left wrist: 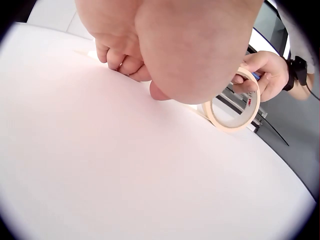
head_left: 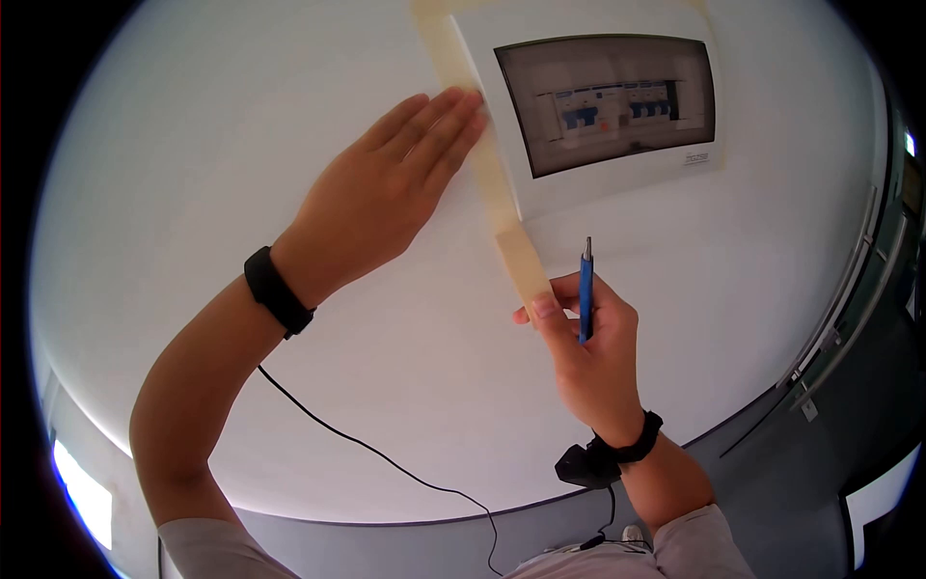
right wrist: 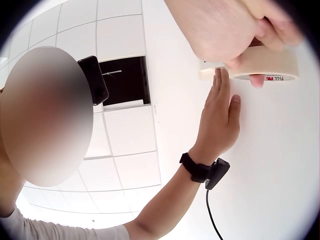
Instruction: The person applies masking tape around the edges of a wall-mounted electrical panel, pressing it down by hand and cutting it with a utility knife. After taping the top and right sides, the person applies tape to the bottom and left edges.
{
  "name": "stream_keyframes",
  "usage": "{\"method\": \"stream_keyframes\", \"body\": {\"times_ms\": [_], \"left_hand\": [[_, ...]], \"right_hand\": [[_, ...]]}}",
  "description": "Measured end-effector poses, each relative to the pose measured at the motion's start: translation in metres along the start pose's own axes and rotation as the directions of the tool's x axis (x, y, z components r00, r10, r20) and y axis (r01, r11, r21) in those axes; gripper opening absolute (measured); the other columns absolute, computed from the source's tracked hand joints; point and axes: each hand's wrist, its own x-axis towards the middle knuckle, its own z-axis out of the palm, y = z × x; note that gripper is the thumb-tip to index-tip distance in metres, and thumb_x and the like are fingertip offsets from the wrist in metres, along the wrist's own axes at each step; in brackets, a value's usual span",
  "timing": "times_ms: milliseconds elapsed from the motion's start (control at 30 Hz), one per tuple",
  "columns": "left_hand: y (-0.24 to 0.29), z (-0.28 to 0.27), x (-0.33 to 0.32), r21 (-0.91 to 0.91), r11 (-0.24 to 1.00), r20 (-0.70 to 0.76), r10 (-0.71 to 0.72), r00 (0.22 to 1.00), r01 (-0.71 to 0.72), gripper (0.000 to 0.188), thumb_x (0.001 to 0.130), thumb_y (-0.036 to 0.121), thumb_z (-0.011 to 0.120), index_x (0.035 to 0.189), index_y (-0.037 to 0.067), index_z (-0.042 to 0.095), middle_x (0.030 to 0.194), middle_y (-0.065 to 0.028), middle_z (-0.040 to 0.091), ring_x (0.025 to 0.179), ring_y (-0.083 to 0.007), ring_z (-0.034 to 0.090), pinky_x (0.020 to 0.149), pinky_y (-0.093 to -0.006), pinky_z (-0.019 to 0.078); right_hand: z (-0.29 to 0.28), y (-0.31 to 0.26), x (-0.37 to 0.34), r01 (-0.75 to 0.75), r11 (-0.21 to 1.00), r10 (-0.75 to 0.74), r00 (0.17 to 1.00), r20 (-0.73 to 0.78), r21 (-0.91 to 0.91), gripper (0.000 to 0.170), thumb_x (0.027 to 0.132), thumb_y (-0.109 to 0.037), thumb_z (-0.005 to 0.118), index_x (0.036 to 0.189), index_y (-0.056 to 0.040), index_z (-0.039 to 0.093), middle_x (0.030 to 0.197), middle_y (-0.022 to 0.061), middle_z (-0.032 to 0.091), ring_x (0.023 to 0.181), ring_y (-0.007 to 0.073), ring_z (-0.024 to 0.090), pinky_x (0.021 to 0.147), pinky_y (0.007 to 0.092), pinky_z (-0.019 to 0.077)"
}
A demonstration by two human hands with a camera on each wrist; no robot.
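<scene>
Evidently the left hand [head_left: 371,207] is spread flat, its fingers straight and side by side, pressing on a strip of masking tape [head_left: 494,188] that runs along the 9 o'clock edge of a white breaker panel [head_left: 617,183]. It grasps nothing. The fingertips reach just to the panel's border.

The right hand [head_left: 593,357], at the panel's 6 o'clock, grips the tape roll [head_left: 524,265] — thumb on the outer face, a finger inside the ring, as the left wrist view shows. That roll sits at about 7 o'clock from the panel, joined to the lower end of the strip; whether it touches the white wall [head_left: 193,145] I cannot tell. Red 3M lettering shows on its inner core. The same hand also holds a blue pen [head_left: 586,294], its metal tip pointing to 12 o'clock.

Behind the panel's tinted window [head_left: 617,68] stands a row of breakers [head_left: 617,106] with blue switches. Both wrists wear black straps, the left one [head_left: 275,292] and the right one [head_left: 637,439] — and a thin black cable [head_left: 376,449] trails from the left forearm toward 5 o'clock. Metal rails [head_left: 839,333] run along the 3 to 4 o'clock side of the head view.
</scene>
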Motion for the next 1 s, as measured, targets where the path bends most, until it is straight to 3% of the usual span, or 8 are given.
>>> {"method": "stream_keyframes", "body": {"times_ms": [200,567,700,900,967,1000], "left_hand": [[0.005,0.001,-0.003,-0.056,0.998,0.000,0.007,1.000,-0.007,0.063,0.096,0.002,0.063,0.158,-0.006,0.051,0.164,-0.0195,0.053,0.154,-0.0332,0.049,0.130,-0.0471,0.0398],[-0.033,-0.021,0.005,-0.118,0.993,0.082,0.002,0.997,0.008,0.076,0.093,0.007,0.070,0.163,-0.001,0.044,0.168,-0.0159,0.049,0.155,-0.0318,0.046,0.131,-0.0483,0.0360],[-0.044,-0.028,0.009,-0.045,0.999,0.107,0.031,0.994,-0.026,0.078,0.094,0.006,0.069,0.166,-0.001,0.040,0.171,-0.0156,0.045,0.158,-0.0312,0.043,0.133,-0.0486,0.0333],[-0.059,-0.026,0.019,0.031,0.998,0.097,-0.062,0.993,0.060,0.076,0.098,0.007,0.067,0.167,0.000,0.038,0.171,-0.0170,0.044,0.159,-0.0328,0.040,0.134,-0.0471,0.0324],[-0.064,-0.028,0.016,0.065,0.993,0.032,-0.105,0.994,0.102,0.075,0.100,0.009,0.067,0.167,0.000,0.036,0.172,-0.0177,0.043,0.159,-0.0334,0.040,0.134,-0.0469,0.0319],[-0.063,-0.027,0.017,0.116,0.989,0.025,-0.094,0.995,0.090,0.067,0.104,0.017,0.066,0.163,-0.003,0.041,0.170,-0.0163,0.046,0.158,-0.0296,0.042,0.134,-0.0442,0.0312]], "right_hand": [[0.000,0.002,0.001,0.006,1.000,-0.006,1.000,-0.003,0.018,0.031,0.106,-0.031,0.074,0.103,0.0005,0.070,0.085,0.0046,0.079,0.059,-0.0002,0.045,0.056,0.0206,0.0356],[-0.002,0.007,0.000,-0.012,0.999,0.011,1.000,0.015,0.047,0.029,0.106,-0.029,0.075,0.102,0.0002,0.070,0.085,0.0033,0.078,0.059,-0.0012,0.040,0.055,0.0198,0.0347],[-0.001,0.008,0.000,-0.017,0.995,0.015,1.000,0.017,0.102,0.029,0.105,-0.028,0.075,0.101,0.0002,0.070,0.085,0.0027,0.078,0.059,-0.0012,0.039,0.055,0.0197,0.0339],[-0.002,0.011,0.000,-0.024,0.993,0.021,0.999,0.027,0.118,0.029,0.105,-0.028,0.076,0.098,-0.0004,0.070,0.084,0.0025,0.077,0.060,0.0000,0.041,0.056,0.0213,0.0355],[0.003,0.013,-0.004,-0.018,0.993,0.015,1.000,0.027,0.120,0.029,0.105,-0.028,0.076,0.097,-0.0006,0.069,0.084,0.0023,0.076,0.060,0.0006,0.042,0.056,0.0218,0.0361],[0.003,0.013,-0.004,-0.010,0.993,0.007,1.000,0.029,0.120,0.029,0.105,-0.027,0.076,0.096,-0.0006,0.069,0.083,0.0023,0.076,0.061,0.0009,0.043,0.057,0.0219,0.0366]]}}
